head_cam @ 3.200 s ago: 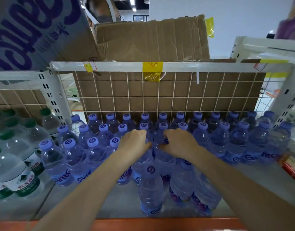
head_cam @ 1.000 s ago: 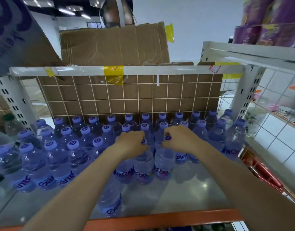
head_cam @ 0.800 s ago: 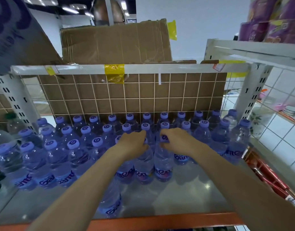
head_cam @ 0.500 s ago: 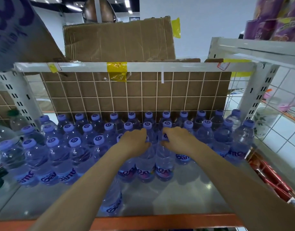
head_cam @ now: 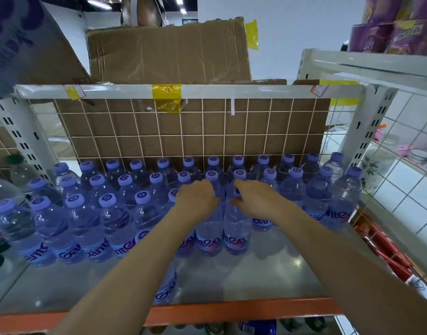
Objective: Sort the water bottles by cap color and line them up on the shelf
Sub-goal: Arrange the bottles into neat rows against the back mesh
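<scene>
Left hand (head_cam: 195,198) curled over clear purple-capped water bottle (head_cam: 208,238); right hand (head_cam: 256,199) gripping neighbouring bottle (head_cam: 235,235); both bottles water-filled, standing on grey metal shelf (head_cam: 268,274).

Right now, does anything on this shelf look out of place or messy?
Mostly tidy. One purple-cap bottle stands alone near the shelf's front edge, partly hidden under the left arm, ahead of the rows. The cardboard box on top is creased and torn at its edges.
</scene>
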`<state>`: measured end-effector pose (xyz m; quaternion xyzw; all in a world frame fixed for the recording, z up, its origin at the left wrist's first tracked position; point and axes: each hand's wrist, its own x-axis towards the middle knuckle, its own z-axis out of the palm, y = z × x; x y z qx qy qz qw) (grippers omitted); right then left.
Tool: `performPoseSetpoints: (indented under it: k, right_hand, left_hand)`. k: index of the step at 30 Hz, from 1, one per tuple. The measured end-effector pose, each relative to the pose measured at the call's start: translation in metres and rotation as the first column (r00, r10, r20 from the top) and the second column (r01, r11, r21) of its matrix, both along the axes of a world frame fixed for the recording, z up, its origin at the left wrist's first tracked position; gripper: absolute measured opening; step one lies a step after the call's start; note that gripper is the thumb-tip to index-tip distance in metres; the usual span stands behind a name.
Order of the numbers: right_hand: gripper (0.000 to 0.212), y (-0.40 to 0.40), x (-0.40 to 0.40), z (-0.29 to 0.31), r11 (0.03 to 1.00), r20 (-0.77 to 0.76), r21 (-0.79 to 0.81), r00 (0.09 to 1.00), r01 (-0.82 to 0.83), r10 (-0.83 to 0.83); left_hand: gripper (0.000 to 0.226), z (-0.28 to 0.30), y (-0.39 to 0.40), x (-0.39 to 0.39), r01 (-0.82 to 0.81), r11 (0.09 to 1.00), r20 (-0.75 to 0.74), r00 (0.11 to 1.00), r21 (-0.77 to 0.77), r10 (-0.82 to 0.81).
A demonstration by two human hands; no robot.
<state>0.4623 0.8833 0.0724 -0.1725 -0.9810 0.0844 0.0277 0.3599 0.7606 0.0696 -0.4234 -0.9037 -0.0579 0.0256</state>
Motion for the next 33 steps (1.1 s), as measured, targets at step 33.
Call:
performPoseSetpoints:
  k: [33]
  right_hand:
    - [0.021,-0.133,-0.001,-0.018,0.898,-0.305,-0.371,0.944,-0.238,0.124]
  left_hand:
    - [0.039,0.016,-0.083,-0.045,0.111,0.988,0.020,0.993,0.110,-0.113]
